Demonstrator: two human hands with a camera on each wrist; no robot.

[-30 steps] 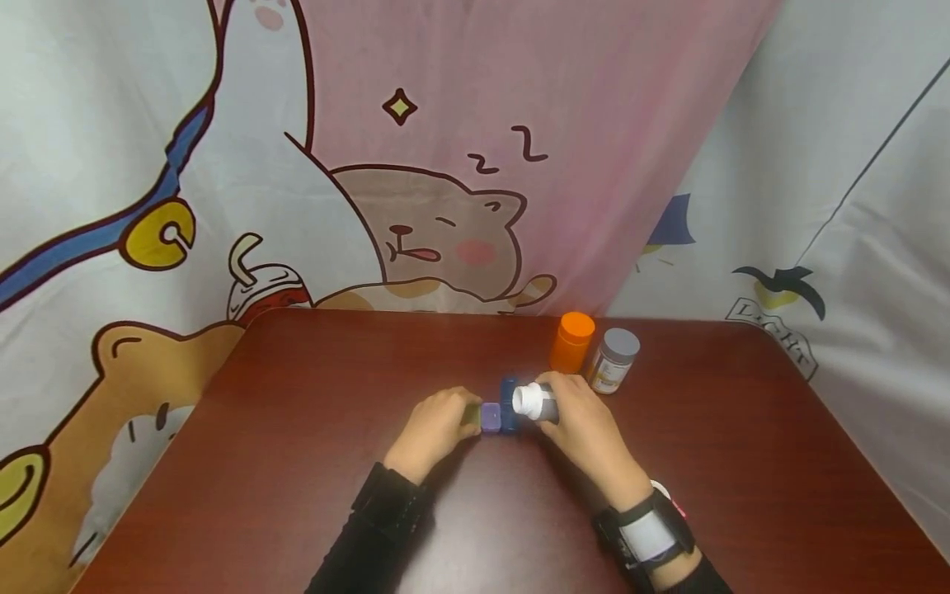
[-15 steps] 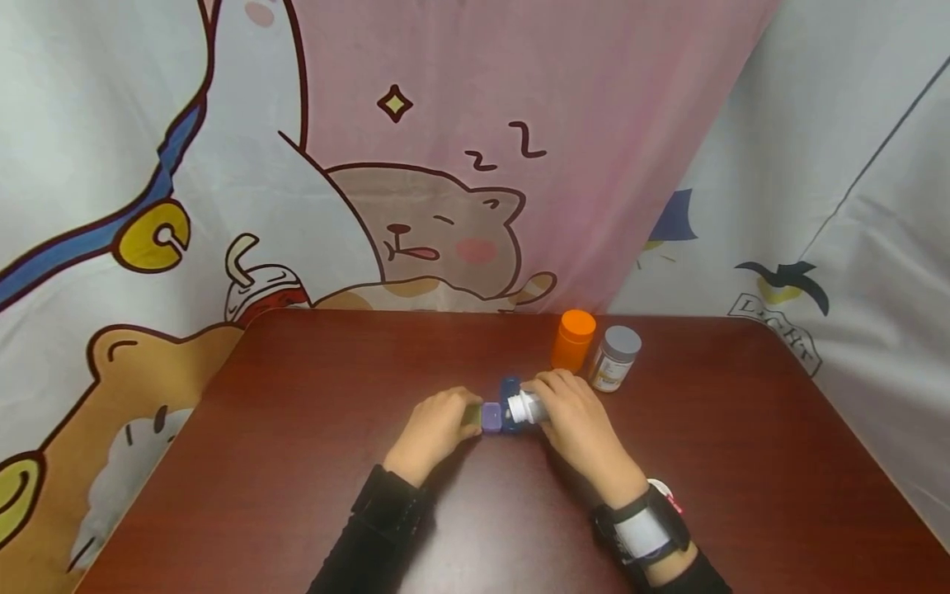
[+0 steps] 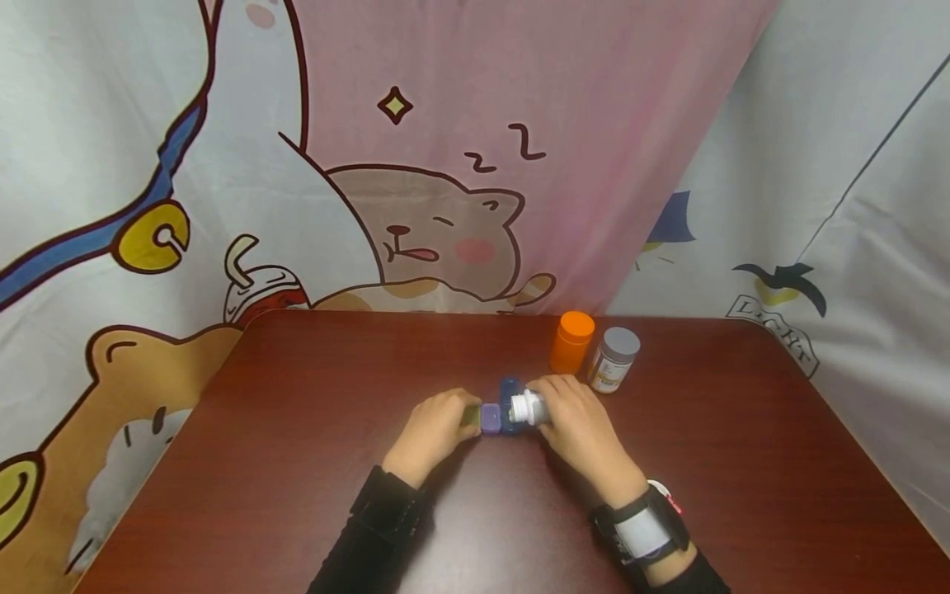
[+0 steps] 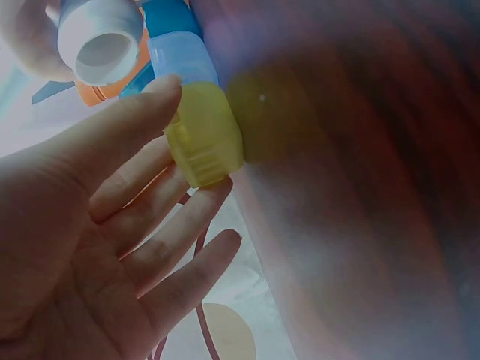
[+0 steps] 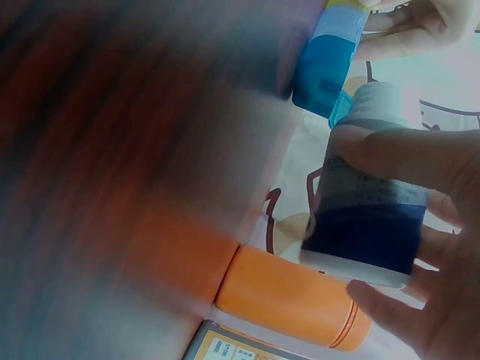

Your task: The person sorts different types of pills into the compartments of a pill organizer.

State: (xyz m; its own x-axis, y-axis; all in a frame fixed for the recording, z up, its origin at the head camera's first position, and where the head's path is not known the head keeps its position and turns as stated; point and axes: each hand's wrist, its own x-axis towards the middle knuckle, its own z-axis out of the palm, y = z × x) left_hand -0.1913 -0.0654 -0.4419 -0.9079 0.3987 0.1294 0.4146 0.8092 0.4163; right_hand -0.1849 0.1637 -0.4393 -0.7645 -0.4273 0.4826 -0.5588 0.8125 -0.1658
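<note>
A small pill organizer with yellow, purple and blue compartments (image 3: pixel 491 418) lies on the table. The blue compartment's lid (image 3: pixel 510 385) stands open toward the back. My left hand (image 3: pixel 436 425) pinches the yellow end (image 4: pixel 206 135) between thumb and fingers, the lower fingers spread. In my right hand (image 3: pixel 582 433) is a white pill bottle (image 5: pixel 367 202) with a dark blue label, gripped around its body. It is uncapped and tipped to the left, its mouth (image 4: pixel 105 56) right above the blue compartment (image 5: pixel 324 75). The bottle partly covers that compartment in the head view.
Behind my right hand stand an orange bottle (image 3: pixel 572 342) and a clear jar with a grey lid (image 3: pixel 615 360). A small white and red item (image 3: pixel 664 495) shows partly behind my right wrist. A printed curtain (image 3: pixel 445 165) hangs along the table's back edge.
The right hand has brought the pill bottle slightly left and rolled it, so its mouth is over the blue compartment. My left hand has stayed on the organizer's yellow end.
</note>
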